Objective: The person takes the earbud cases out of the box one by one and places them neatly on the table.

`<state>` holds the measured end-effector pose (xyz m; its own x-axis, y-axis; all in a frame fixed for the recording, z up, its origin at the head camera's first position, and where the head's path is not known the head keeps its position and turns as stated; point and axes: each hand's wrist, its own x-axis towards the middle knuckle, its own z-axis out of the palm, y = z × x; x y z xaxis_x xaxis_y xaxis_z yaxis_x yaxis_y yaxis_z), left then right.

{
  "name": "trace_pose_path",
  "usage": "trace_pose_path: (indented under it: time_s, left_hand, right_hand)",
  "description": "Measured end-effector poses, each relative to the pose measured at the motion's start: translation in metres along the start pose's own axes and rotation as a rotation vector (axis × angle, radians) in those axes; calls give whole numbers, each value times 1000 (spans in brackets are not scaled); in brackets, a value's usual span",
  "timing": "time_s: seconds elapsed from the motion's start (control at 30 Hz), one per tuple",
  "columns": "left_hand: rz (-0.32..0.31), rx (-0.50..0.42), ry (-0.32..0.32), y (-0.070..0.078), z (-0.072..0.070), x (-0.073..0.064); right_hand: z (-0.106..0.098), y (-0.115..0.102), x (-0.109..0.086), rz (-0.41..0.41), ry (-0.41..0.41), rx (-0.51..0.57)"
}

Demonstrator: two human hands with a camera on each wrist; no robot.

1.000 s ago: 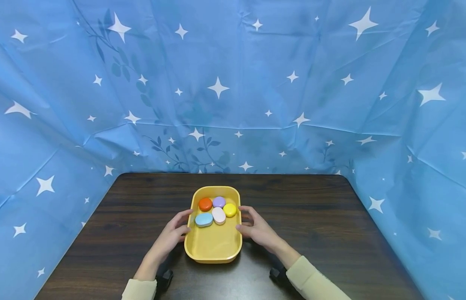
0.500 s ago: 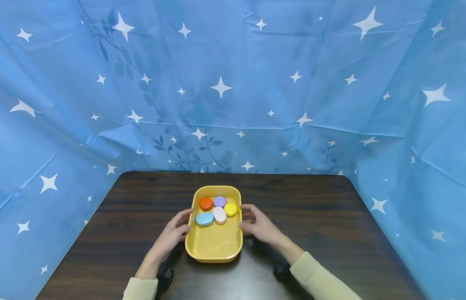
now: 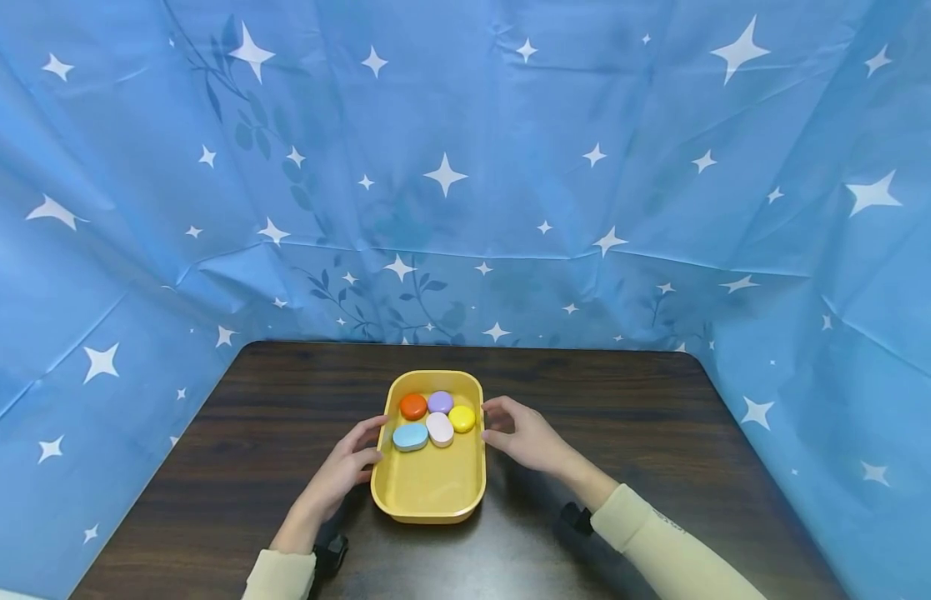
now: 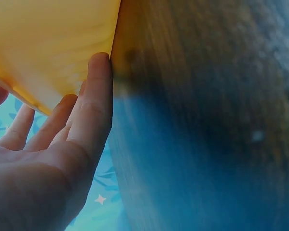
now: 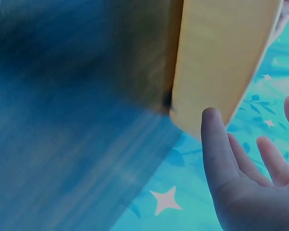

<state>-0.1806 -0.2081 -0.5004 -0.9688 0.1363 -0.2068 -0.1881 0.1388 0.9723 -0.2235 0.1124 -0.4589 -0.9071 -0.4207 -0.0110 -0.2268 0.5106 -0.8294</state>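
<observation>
A yellow rectangular tray (image 3: 427, 492) with rounded corners sits on the table. In its far half lie smooth rounded pieces: an orange-red one (image 3: 413, 407), a purple one (image 3: 440, 402), a yellow one (image 3: 462, 418), a light blue oval (image 3: 410, 437) and a pale pink oval (image 3: 439, 429). My left hand (image 3: 339, 471) is at the tray's left side, thumb and fingertips at the rim; in the left wrist view its fingers (image 4: 100, 72) extend along the outer wall. To the right, my right hand (image 3: 531, 437) has loosely bent fingers, their tips just beside the tray's right rim, holding nothing.
The dark wood table (image 3: 623, 433) extends around the tray on all sides. A blue cloth (image 3: 465, 183) with white stars hangs behind the table and along both sides. Black wrist devices (image 3: 332, 554) show beneath the forearms.
My right hand has shifted right and slightly away from me, its thumb drawing back from the tray's right rim. The left hand, tray and pieces keep their arrangement. The whole head view shifts slightly.
</observation>
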Motion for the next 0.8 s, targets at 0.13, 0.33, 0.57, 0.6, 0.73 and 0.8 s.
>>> trace_pose_path:
  time_s: [0.13,0.33,0.57,0.6,0.73,0.8]
  left_hand:
    - [-2,-2,1,0,0,0]
    - [-6,2,5,-1,0,1]
    - [-1,-9,7,-1,1,1]
    - [0,-9,7,-1,1,1]
    - [-1,-7,6,-2,0,1]
    - [-5,-6,6,-2,0,0]
  right_hand:
    - [-6,-7,3,-22,-2,-45]
    - [-9,-17,9,-46,12,-121]
    - [-10,-31,14,-85,21,-188]
    - [-9,-32,15,-92,21,-200]
    - [-8,-38,20,-123,14,-249]
    - [-7,-40,22,-127,6,-268]
